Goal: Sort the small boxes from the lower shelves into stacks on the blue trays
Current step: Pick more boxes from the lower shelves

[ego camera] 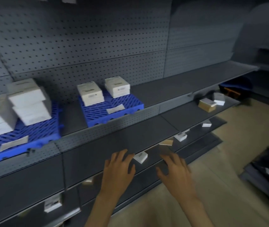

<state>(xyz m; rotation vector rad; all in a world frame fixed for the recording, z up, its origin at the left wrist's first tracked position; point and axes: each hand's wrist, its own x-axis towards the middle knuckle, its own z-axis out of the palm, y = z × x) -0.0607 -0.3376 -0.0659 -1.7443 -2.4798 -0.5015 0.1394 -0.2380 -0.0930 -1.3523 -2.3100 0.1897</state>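
**Grey pegboard shelving [97,46]: which box is the easy grab?**

The whole bay is dark grey metal with a pegboard back, and the shelves step out toward the viewer. On the upper shelf, far and to the left, sit two blue trays. The left tray [21,136] carries taller stacks of white boxes [27,102], pretty blurry. The right tray [114,112] has two shorter stacks [90,94].

Both hands are empty, fingers spread and relaxed. The left hand [119,166] and right hand [174,167] hover side by side at the front lip of the middle shelf [114,138]. I can't tell if they actually touch it.

The bit that matters is a small white box [141,157] peeking out from under that lip, on the shelf below. It's in the gap between the hands, just beside the left fingertips and a bit further from the right, so the left hand is nearer. Only its near end shows. It looks turned at an angle to the shelf edge, but I wouldn't swear to its long axis.

More loose ones trail off right and far:
- a tan box [166,142]
- a second white box [181,136]
- a third white box [206,124]

My guess is the left hand goes for it. The lip overhangs, so the box probably has to slide out toward the near side first. After that it's up and to the left to reach the trays.
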